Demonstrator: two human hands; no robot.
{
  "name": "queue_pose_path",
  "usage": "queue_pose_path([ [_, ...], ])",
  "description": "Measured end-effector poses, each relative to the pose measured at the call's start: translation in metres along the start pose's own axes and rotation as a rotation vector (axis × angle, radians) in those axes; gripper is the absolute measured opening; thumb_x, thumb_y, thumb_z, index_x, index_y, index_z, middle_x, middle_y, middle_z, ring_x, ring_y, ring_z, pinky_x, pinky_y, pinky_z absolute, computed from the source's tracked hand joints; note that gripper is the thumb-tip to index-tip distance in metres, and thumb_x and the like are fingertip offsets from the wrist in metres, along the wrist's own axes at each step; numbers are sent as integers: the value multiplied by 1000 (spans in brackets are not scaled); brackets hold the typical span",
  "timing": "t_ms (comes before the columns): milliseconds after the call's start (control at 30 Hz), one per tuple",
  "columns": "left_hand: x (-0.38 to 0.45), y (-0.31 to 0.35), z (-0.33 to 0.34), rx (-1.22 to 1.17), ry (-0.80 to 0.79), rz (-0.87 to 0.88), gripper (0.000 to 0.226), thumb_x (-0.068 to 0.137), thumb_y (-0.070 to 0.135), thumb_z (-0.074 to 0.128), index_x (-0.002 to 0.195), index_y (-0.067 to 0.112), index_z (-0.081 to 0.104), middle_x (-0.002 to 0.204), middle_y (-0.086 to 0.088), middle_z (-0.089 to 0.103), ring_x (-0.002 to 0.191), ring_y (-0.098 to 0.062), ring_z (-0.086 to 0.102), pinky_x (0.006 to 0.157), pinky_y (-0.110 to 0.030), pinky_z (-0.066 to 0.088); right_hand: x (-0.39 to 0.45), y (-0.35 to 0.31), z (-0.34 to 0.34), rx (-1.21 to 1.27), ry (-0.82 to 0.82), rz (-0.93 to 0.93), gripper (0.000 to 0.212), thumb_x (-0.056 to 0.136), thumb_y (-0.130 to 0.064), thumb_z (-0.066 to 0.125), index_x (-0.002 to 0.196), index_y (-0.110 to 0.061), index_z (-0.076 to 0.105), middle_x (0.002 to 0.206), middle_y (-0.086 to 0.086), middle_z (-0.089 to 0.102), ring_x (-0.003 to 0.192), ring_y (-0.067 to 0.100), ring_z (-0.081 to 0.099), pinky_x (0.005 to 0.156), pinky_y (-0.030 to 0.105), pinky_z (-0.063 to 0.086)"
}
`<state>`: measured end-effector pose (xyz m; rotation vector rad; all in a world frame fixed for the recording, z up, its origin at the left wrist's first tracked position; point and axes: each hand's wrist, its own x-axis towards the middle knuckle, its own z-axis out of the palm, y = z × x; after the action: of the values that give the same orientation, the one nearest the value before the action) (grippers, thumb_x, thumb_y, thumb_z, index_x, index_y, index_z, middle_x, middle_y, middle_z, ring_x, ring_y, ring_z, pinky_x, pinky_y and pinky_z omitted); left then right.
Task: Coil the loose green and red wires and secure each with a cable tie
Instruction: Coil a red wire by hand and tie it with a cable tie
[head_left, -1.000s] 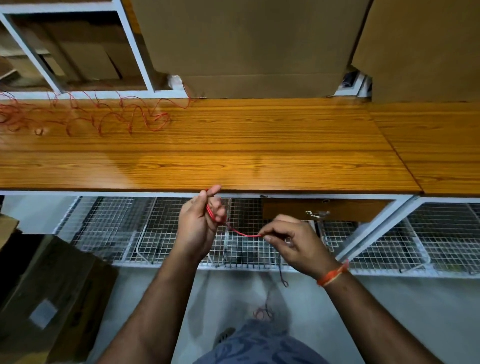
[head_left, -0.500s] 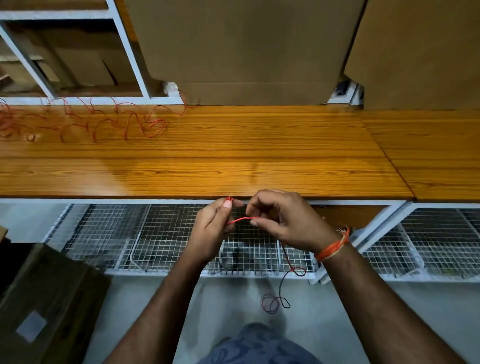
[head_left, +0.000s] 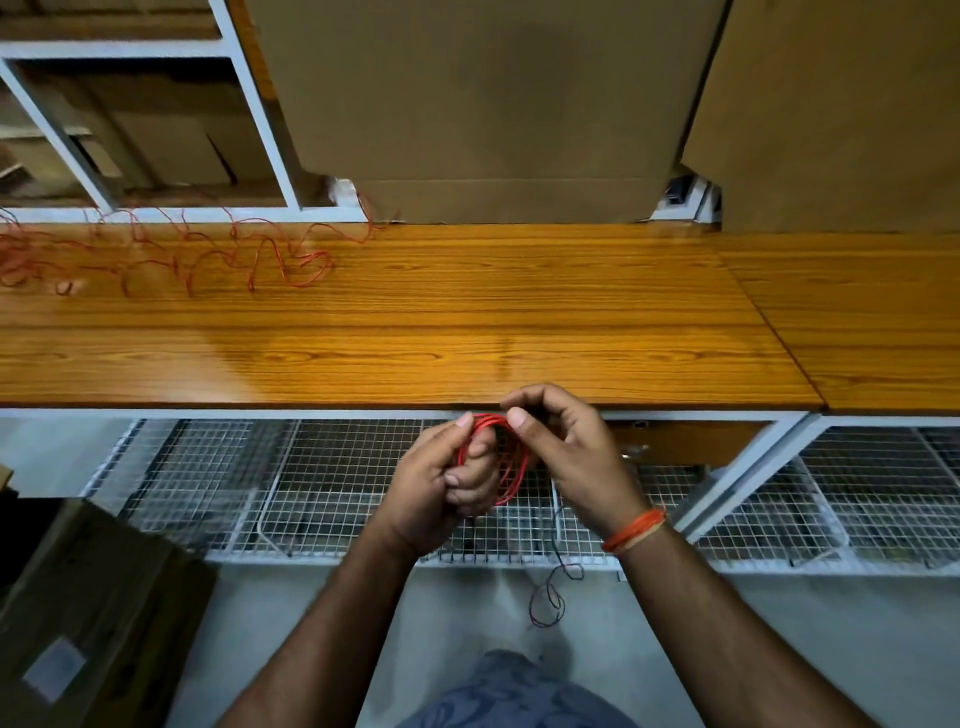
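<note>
Both hands met just below the near edge of the wooden surface (head_left: 467, 322), in front of the wire-mesh baskets (head_left: 322, 483) slung under it. The left hand (head_left: 441, 488) was curled around a small coil of red wire (head_left: 511, 462), its thumb up against the top of the loops and its fingers folded over the coil's left side. The right hand (head_left: 566, 452) pinched the top of the same coil between thumb and forefinger, the remaining fingers bent loosely behind; an orange thread band (head_left: 631, 530) circled that wrist. The coil stood roughly upright between the two hands, several turns lying close together.

A thin dark strand (head_left: 550, 597) hung below the hands and ended in a small loop above the grey floor (head_left: 260, 623); whether it joined the coil could not be told.

Along the far left edge of the surface a loose tangle of red wire (head_left: 197, 254) sprawled, running off the left side of the view. Large cardboard boxes (head_left: 483, 104) stood at the far edge, beside a white-framed shelf (head_left: 260, 114) at the far left corner. Another cardboard box (head_left: 88, 623) sat on the floor at lower left
</note>
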<state>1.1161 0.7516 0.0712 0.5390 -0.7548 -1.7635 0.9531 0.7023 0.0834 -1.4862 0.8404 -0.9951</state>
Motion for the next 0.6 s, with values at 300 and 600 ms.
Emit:
queue_pose_path([
  [300,4,0,8,80,256,32,28,101,26,43,80,10,51,51,4,36,40,-5,34,40,-18,33,-10,9,10,259,112,176,9,102,-9,58,101,-14,67,74,-6,67,67,5,58,52,16,42],
  [600,7,-1,23,166,395,11,34,107,14,35,95,-4,62,62,-6,55,54,-16,56,52,-23,48,-8,25,15,-433,360,-245,7,100,-11,63,99,-15,69,88,-5,69,80,8,65,66,14,46],
])
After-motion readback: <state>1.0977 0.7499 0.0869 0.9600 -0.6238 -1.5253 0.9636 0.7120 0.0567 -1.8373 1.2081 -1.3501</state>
